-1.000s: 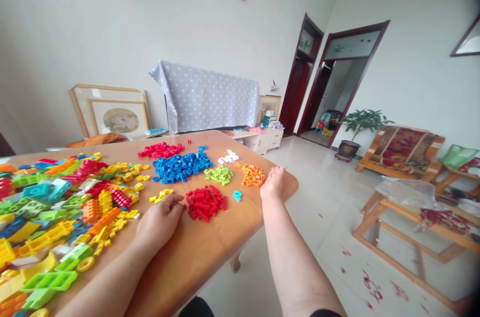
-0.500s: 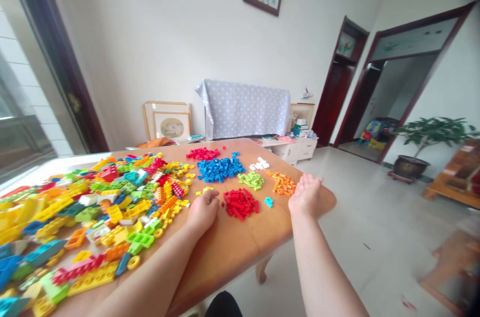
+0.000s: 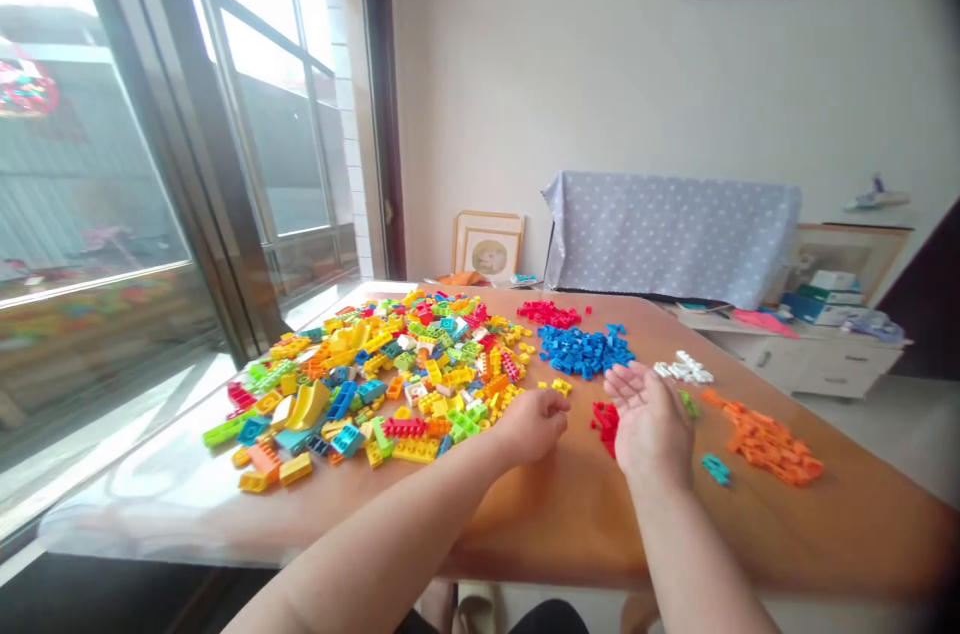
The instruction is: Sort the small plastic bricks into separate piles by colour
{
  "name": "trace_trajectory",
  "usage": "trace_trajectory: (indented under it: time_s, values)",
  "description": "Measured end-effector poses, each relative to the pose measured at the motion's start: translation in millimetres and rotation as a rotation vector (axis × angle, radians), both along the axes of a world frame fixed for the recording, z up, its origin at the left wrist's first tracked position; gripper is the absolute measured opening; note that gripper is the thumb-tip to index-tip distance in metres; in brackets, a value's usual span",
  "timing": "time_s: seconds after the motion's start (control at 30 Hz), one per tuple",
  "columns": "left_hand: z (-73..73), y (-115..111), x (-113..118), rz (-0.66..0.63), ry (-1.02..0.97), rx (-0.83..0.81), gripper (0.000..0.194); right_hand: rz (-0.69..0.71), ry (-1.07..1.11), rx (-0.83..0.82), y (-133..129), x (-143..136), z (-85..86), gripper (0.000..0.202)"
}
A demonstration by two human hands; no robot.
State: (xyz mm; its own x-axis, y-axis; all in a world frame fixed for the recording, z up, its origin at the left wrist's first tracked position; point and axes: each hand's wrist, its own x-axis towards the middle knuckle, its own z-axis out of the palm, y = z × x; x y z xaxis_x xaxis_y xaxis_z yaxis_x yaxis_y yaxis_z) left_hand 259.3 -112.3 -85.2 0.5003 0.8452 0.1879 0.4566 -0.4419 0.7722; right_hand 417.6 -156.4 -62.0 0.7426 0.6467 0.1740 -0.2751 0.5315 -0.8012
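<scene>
My left hand (image 3: 532,426) is curled with its fingertips pressed together, just right of the big mixed heap of toy bricks (image 3: 442,374). Whatever it may pinch is hidden. A few small yellow bricks (image 3: 559,386) lie right beyond its fingers. My right hand (image 3: 651,426) is open, palm turned up and fingers stretched out, and no brick shows on the palm. It covers part of the red brick pile (image 3: 604,424) and most of the lime green bricks (image 3: 688,403). Past its fingertips is the blue brick pile (image 3: 585,351).
Orange bricks (image 3: 776,444), turquoise bricks (image 3: 716,469) and white bricks (image 3: 684,369) lie on the right of the wooden table (image 3: 570,524). Another red pile (image 3: 553,314) is at the back. A glass door (image 3: 247,114) stands on the left; a low white cabinet (image 3: 817,359) is behind.
The view has swung left toward the glass door. My right hand has moved left, from beside the orange bricks to over the red and green piles. My left hand stays curled near the yellow bricks.
</scene>
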Motion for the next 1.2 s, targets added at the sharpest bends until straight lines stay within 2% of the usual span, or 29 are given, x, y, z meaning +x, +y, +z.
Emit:
trace_trajectory:
  time_s: [0.13,0.27,0.43,0.5,0.6,0.7,0.83,0.9,1.0,1.2]
  values:
    - [13.3,-14,-51,-0.039,-0.015,0.066,0.025,0.151,-0.055,-0.054,23,-46,0.0,0.031]
    - [30.9,-22,-101,-0.061,-0.031,0.177,0.02,0.311,-0.13,-0.099,44,-86,10.7,0.031]
    - [49.5,-18,-154,0.041,-0.028,0.265,0.021,0.485,-0.19,-0.173,72,-126,24.9,0.032]
    - [51.5,-8,-172,0.094,-0.02,0.262,0.023,0.51,-0.237,-0.189,82,-137,20.1,0.034]
    - [50.8,17,-201,0.255,0.049,0.224,0.026,0.454,-0.379,-0.239,91,-147,2.1,0.038]
    - [52.1,47,-236,0.426,0.142,0.198,0.029,0.414,-0.577,-0.294,93,-148,-15.9,0.043]
    - [59.9,79,-277,0.575,0.273,0.146,0.025,0.393,-0.752,-0.324,94,-145,-25.4,0.049]
    - [62.9,90,-291,0.623,0.36,0.109,0.018,0.374,-0.788,-0.332,95,-145,-26.3,0.05]
    - [62.8,101,-299,0.657,0.481,0.061,0.008,0.38,-0.828,-0.318,94,-146,-26.9,0.048]
    - [51.2,119,-289,0.613,0.58,-0.045,0.011,0.355,-0.901,-0.263,89,-150,-23.7,0.047]
